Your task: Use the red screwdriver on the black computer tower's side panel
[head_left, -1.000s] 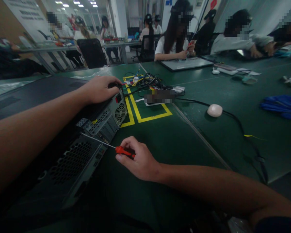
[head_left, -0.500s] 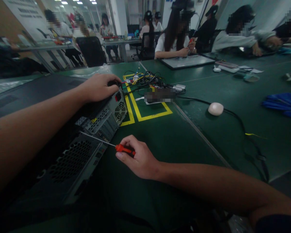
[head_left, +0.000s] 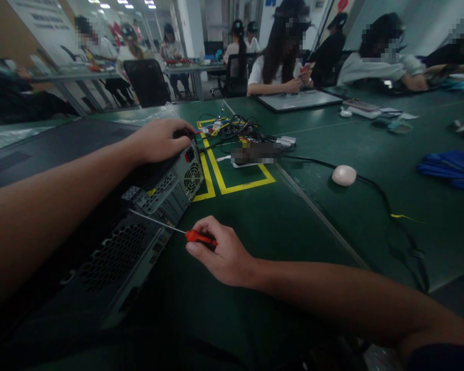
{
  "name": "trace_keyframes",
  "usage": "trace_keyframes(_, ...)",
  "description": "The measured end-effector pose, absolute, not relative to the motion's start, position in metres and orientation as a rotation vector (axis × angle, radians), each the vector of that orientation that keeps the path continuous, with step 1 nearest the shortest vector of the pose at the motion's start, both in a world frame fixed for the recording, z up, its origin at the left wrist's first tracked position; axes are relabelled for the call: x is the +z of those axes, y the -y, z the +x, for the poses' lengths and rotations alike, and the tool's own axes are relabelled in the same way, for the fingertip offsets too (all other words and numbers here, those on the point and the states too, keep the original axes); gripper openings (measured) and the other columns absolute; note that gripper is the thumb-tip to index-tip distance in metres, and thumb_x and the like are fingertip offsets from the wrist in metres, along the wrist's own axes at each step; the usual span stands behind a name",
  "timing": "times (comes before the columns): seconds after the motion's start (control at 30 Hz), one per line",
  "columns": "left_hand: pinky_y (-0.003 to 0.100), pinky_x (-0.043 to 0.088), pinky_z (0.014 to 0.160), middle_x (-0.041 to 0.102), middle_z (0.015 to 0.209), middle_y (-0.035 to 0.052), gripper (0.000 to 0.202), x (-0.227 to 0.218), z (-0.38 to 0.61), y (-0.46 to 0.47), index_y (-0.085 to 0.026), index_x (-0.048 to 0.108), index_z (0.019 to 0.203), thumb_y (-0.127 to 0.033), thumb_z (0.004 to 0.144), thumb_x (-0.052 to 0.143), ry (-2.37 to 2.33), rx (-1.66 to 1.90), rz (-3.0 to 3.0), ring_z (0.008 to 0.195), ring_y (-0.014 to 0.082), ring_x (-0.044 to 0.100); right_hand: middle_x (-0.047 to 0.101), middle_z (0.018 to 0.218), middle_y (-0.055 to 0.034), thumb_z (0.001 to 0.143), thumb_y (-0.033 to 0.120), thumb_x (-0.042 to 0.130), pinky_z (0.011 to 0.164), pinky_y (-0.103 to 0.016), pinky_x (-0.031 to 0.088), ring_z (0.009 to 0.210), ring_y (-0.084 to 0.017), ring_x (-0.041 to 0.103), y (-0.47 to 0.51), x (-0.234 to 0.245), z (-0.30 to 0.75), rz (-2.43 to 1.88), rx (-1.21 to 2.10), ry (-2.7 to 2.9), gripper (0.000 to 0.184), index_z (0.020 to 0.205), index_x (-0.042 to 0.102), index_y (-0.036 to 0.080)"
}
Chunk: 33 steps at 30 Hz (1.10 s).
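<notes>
A desktop computer case point(head_left: 139, 232) lies on its side on the green table point(head_left: 278, 221), rear panel with a fan grille point(head_left: 192, 178) facing right. My left hand point(head_left: 160, 140) rests on the case's far upper corner, fingers curled over the edge. My right hand point(head_left: 221, 252) is closed round a red-handled screwdriver point(head_left: 195, 236). Its thin metal shaft runs left and its tip meets the case's rear panel near the expansion slots.
Yellow tape point(head_left: 232, 180) marks a rectangle on the table beside a tangle of cables point(head_left: 237, 129). A white mouse point(head_left: 343, 175) with a black cord lies to the right, blue cloth point(head_left: 450, 169) further right. Several people sit at the far edge and at tables behind.
Almost nothing has changed; both hands stay where they were, with only a slight shift of the view.
</notes>
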<state>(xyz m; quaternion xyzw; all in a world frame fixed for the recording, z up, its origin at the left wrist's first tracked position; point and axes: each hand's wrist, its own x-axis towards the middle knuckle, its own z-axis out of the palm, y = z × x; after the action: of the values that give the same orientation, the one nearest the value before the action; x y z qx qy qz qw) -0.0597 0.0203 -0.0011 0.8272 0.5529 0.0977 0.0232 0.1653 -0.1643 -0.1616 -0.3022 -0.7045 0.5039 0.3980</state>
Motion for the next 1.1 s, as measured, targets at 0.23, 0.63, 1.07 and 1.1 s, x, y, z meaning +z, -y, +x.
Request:
trace_keyframes(0.23, 0.062, 0.059, 0.135, 0.088, 0.164, 0.0166, 0.082, -0.004, -0.06, -0.021, -0.021, 0.085, 0.168, -0.054, 0.097, 0.061, -1.718, 0.339, 2.533, 0.145, 0.0468, 0.08, 0.074, 0.101, 0.0012, 0.112, 0.05, 0.088, 0.086, -0.038, 0.059, 0.085, -0.021, 0.067, 0.166, -0.157, 0.168, -0.807, 1.312, 1.776, 0.03, 0.117, 0.069, 0.027)
trace_keyframes(0.63, 0.056, 0.055, 0.138, 0.083, 0.175, 0.0205, 0.076, -0.002, -0.057, -0.016, -0.01, 0.08, 0.17, -0.047, 0.11, 0.05, -1.677, 0.298, 2.592, 0.15, 0.0402, 0.077, 0.075, 0.103, -0.0049, 0.129, 0.049, 0.062, 0.093, -0.041, 0.061, 0.094, -0.025, 0.073, 0.164, -0.161, 0.165, -0.724, 1.224, 1.837, 0.032, 0.118, 0.077, 0.023)
trace_keyframes(1.07, 0.055, 0.056, 0.135, 0.087, 0.169, 0.0194, 0.076, -0.009, -0.064, -0.025, -0.012, 0.082, 0.168, -0.049, 0.11, 0.049, -1.662, 0.335, 2.622, 0.147, 0.0394, 0.08, 0.069, 0.098, 0.0034, 0.106, 0.048, 0.094, 0.084, -0.038, 0.059, 0.082, -0.02, 0.063, 0.163, -0.161, 0.164, -0.777, 1.332, 1.737, 0.038, 0.112, 0.061, 0.029)
trace_keyframes(1.1, 0.055, 0.056, 0.135, 0.086, 0.169, 0.0202, 0.077, -0.009, -0.064, -0.024, -0.011, 0.082, 0.168, -0.049, 0.11, 0.049, -1.662, 0.332, 2.622, 0.146, 0.0395, 0.08, 0.068, 0.098, 0.0033, 0.106, 0.047, 0.092, 0.084, -0.038, 0.059, 0.082, -0.02, 0.064, 0.163, -0.161, 0.164, -0.78, 1.334, 1.741, 0.036, 0.113, 0.061, 0.029)
